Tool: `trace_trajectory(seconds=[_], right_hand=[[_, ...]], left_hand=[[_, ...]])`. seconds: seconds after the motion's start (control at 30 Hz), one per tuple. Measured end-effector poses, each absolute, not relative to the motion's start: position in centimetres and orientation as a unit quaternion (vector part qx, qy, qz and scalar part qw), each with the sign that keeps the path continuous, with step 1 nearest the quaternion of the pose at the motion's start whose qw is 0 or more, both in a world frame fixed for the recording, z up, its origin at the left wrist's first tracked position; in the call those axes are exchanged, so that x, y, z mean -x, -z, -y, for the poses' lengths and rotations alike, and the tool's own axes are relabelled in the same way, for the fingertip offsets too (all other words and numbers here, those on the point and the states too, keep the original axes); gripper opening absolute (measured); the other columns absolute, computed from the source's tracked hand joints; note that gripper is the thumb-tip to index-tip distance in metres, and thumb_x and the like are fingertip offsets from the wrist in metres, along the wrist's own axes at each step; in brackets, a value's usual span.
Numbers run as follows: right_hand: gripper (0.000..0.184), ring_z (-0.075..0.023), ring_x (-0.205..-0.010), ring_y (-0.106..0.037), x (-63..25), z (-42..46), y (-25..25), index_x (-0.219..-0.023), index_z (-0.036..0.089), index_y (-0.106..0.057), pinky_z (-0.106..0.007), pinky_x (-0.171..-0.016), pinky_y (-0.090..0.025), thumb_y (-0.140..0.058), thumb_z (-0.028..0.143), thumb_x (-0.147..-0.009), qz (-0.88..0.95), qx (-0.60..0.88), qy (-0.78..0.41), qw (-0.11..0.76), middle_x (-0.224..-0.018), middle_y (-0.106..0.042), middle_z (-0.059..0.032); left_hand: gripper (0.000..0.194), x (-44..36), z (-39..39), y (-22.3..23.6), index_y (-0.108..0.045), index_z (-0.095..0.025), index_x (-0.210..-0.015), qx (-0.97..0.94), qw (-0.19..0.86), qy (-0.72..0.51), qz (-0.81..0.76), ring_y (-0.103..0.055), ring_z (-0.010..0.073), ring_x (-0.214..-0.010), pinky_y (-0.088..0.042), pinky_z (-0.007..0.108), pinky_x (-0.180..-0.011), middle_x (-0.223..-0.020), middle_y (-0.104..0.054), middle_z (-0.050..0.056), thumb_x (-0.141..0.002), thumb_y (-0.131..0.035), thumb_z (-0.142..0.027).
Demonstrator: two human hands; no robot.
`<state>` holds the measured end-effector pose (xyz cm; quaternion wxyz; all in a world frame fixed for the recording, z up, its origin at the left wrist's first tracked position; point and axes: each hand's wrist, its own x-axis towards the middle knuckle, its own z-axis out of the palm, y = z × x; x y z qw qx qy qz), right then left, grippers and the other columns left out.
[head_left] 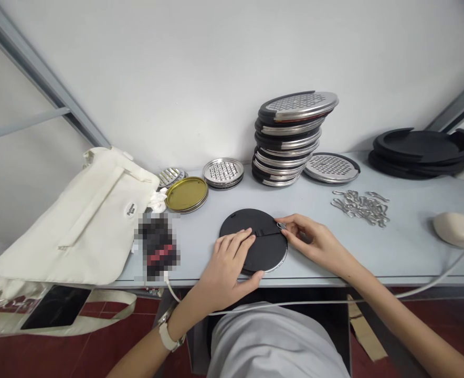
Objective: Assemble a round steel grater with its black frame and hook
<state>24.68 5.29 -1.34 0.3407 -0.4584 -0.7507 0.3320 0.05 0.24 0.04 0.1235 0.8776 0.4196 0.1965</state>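
Observation:
A round black disc with a steel rim (264,242) lies flat near the table's front edge. My left hand (226,269) rests on its left side, fingers laid flat and spread, thumb hooked on the near rim. My right hand (309,239) pinches a small metal clip (281,226) at the disc's right edge, where a black strap crosses it.
A pile of metal clips (361,206) lies to the right. At the back stand a tall stack of grater discs (291,139), loose grater plates (223,171), a gold lid (187,193) and black trays (424,149). A cream bag (80,223) fills the left; a beige object (456,228) sits far right.

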Motion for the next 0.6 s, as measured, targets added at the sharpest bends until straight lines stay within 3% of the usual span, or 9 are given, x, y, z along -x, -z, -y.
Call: trace_trajectory(seconds=[0.6], right_hand=[[0.029,-0.0135,-0.057,-0.048,-24.43,-5.04,0.88,-0.113,0.021,-0.055,-0.025,-0.054,-0.041,-0.044,0.04,-0.095,0.758,0.461,-0.329,0.324,-0.067,-0.053,0.0013]], left_hand=[[0.055,-0.06,-0.2,-0.05,-0.036,-0.019,-0.139,-0.876,0.123,-0.2,-0.422,-0.034,0.0272,-0.132,-0.027,0.045,-0.108,-0.147,-0.037,0.012,-0.09,-0.054,-0.037]])
